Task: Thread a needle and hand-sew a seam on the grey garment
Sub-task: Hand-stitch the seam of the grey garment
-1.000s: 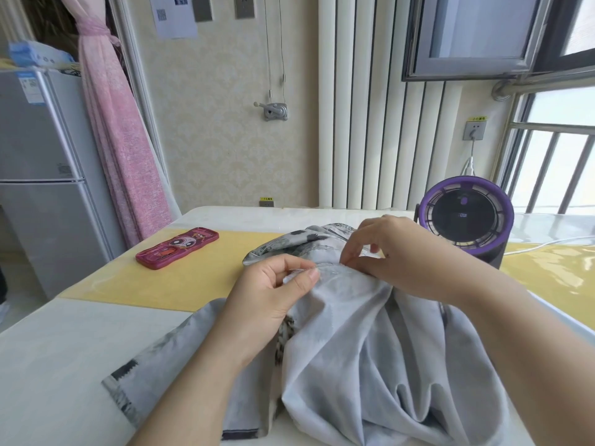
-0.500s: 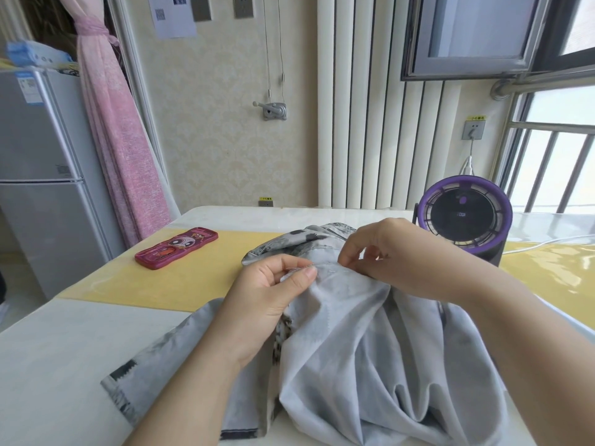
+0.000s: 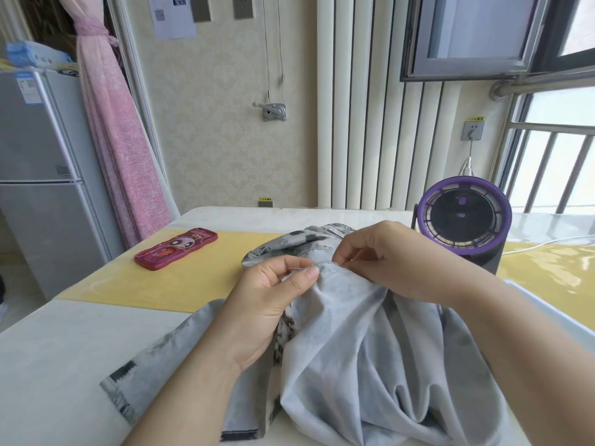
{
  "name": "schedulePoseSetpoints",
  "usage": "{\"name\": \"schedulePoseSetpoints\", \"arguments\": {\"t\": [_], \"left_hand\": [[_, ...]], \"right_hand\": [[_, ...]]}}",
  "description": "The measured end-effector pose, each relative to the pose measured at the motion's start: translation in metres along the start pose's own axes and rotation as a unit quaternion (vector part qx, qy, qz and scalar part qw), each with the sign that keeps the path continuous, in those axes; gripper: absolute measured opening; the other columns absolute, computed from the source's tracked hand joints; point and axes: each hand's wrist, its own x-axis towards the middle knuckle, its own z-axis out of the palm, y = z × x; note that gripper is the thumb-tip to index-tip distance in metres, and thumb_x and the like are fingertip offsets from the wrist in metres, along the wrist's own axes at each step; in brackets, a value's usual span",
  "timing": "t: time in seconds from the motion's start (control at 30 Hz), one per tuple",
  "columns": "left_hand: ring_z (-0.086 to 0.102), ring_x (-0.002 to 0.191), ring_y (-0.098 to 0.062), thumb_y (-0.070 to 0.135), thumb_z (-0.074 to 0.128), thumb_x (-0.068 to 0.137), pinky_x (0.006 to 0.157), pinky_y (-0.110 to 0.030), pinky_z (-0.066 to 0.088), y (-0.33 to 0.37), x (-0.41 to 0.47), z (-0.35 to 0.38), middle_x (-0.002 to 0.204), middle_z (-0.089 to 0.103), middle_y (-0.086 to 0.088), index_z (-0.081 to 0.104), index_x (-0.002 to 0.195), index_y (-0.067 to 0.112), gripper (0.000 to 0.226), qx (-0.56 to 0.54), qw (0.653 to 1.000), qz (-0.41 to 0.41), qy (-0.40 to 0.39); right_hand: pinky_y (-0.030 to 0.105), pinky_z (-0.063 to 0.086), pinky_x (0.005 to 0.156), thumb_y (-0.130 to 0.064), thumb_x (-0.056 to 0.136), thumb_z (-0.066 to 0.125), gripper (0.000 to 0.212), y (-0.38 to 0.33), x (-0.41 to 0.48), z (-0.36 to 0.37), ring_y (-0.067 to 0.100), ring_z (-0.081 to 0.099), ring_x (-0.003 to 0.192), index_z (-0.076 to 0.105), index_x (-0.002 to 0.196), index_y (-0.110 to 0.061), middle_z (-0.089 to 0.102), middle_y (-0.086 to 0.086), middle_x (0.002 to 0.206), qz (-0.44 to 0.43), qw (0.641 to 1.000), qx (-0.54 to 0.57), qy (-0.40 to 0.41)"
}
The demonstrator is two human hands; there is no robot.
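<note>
The grey garment lies bunched on the table in front of me, its pale inside facing up and a dark-patterned edge showing at the back and left. My left hand pinches a raised fold of its upper edge between thumb and fingers. My right hand sits just right of that fold, fingertips pinched together at the cloth edge. The needle and thread are too small to make out.
A red phone case lies on the yellow mat at the left. A purple-rimmed round fan stands behind my right hand, with a white cable trailing right. A fridge and pink curtain stand left of the table.
My right hand's fingertips have shifted slightly along the fabric edge towards my left hand. My left hand keeps its pinch on the fold.
</note>
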Motion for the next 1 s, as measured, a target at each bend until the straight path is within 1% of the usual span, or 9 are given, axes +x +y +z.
{"name": "schedulePoseSetpoints", "arguments": {"t": [0.13, 0.33, 0.47, 0.57, 0.7, 0.77, 0.87, 0.93, 1.0], "left_hand": [[0.061, 0.072, -0.010, 0.021, 0.080, 0.063, 0.077, -0.026, 0.045, 0.000, 0.000, 0.000, 0.076, 0.068, 0.000, 0.074, 0.069, 0.025, 0.010, -0.004, 1.000, -0.003, -0.001], [0.064, 0.073, -0.010, 0.018, 0.074, 0.068, 0.075, -0.024, 0.049, -0.001, 0.000, 0.000, 0.078, 0.070, -0.001, 0.075, 0.070, 0.023, 0.005, -0.008, 1.000, -0.004, -0.009], [0.064, 0.076, -0.014, 0.022, 0.079, 0.066, 0.075, -0.023, 0.051, -0.004, 0.002, 0.000, 0.081, 0.071, -0.005, 0.075, 0.073, 0.021, 0.008, 0.001, 1.000, -0.008, -0.021], [0.064, 0.081, -0.020, 0.018, 0.077, 0.071, 0.079, -0.028, 0.050, -0.008, 0.004, -0.001, 0.086, 0.071, -0.011, 0.075, 0.078, 0.016, 0.008, -0.001, 1.000, -0.008, -0.006], [0.067, 0.080, -0.020, 0.020, 0.067, 0.068, 0.074, -0.025, 0.054, -0.009, 0.004, -0.001, 0.087, 0.072, -0.013, 0.072, 0.083, 0.012, 0.018, -0.020, 1.000, 0.005, 0.021], [0.068, 0.083, -0.019, 0.022, 0.068, 0.067, 0.076, -0.025, 0.054, -0.008, 0.004, 0.000, 0.090, 0.073, -0.014, 0.073, 0.084, 0.012, 0.021, -0.016, 1.000, 0.011, 0.017], [0.069, 0.080, -0.016, 0.024, 0.068, 0.064, 0.071, -0.021, 0.054, -0.007, 0.004, 0.001, 0.086, 0.074, -0.010, 0.076, 0.076, 0.016, 0.017, -0.019, 1.000, 0.017, 0.013], [0.069, 0.078, -0.015, 0.023, 0.067, 0.065, 0.070, -0.021, 0.055, -0.007, 0.005, 0.001, 0.084, 0.074, -0.008, 0.077, 0.074, 0.018, 0.015, -0.022, 0.999, 0.018, 0.017], [0.068, 0.083, -0.018, 0.022, 0.067, 0.067, 0.078, -0.026, 0.054, -0.008, 0.006, 0.000, 0.087, 0.074, -0.011, 0.076, 0.078, 0.015, 0.016, -0.016, 0.999, 0.015, 0.030]], "right_hand": [[0.008, 0.044, 0.063, -0.012, 0.089, 0.059, 0.021, 0.002, 0.001, 0.000, -0.010, 0.055, 0.062, 0.069, 0.080, -0.028, 0.066, -0.016, 0.077, -0.007, 1.000, 0.005, 0.001], [0.019, 0.050, 0.071, -0.010, 0.088, 0.060, 0.023, 0.002, 0.001, 0.000, -0.005, 0.061, 0.069, 0.071, 0.079, -0.028, 0.071, -0.012, 0.078, -0.017, 1.000, 0.019, 0.002], [0.018, 0.053, 0.075, -0.008, 0.089, 0.062, 0.017, -0.004, 0.000, 0.000, 0.004, 0.067, 0.076, 0.071, 0.082, -0.020, 0.074, -0.006, 0.080, -0.066, 0.993, 0.099, 0.013], [0.036, 0.053, 0.087, -0.010, 0.092, 0.055, 0.012, -0.006, 0.000, 0.001, 0.014, 0.069, 0.087, 0.066, 0.090, -0.016, 0.074, -0.001, 0.088, -0.081, 0.988, 0.134, 0.015], [0.048, 0.051, 0.083, -0.008, 0.089, 0.059, 0.010, -0.007, -0.003, 0.004, 0.031, 0.064, 0.086, 0.060, 0.094, -0.016, 0.072, 0.003, 0.090, -0.094, 0.987, 0.125, -0.025], [0.043, 0.053, 0.077, -0.011, 0.086, 0.064, 0.010, -0.008, -0.002, 0.009, 0.025, 0.063, 0.077, 0.062, 0.090, -0.020, 0.070, 0.002, 0.082, -0.108, 0.990, 0.090, -0.018], [0.013, 0.041, 0.061, -0.016, 0.083, 0.069, 0.012, -0.010, 0.001, 0.013, 0.000, 0.052, 0.060, 0.065, 0.079, -0.026, 0.062, -0.016, 0.065, -0.116, 0.992, 0.046, 0.005], [0.010, 0.037, 0.059, -0.017, 0.084, 0.069, 0.014, -0.010, 0.002, 0.016, -0.004, 0.052, 0.060, 0.066, 0.076, -0.028, 0.059, -0.022, 0.061, -0.111, 0.993, 0.034, 0.024], [0.013, 0.038, 0.061, -0.021, 0.082, 0.071, 0.014, -0.008, 0.003, 0.018, -0.002, 0.056, 0.064, 0.067, 0.072, -0.030, 0.065, -0.015, 0.069, -0.096, 0.993, 0.045, 0.056]]}}
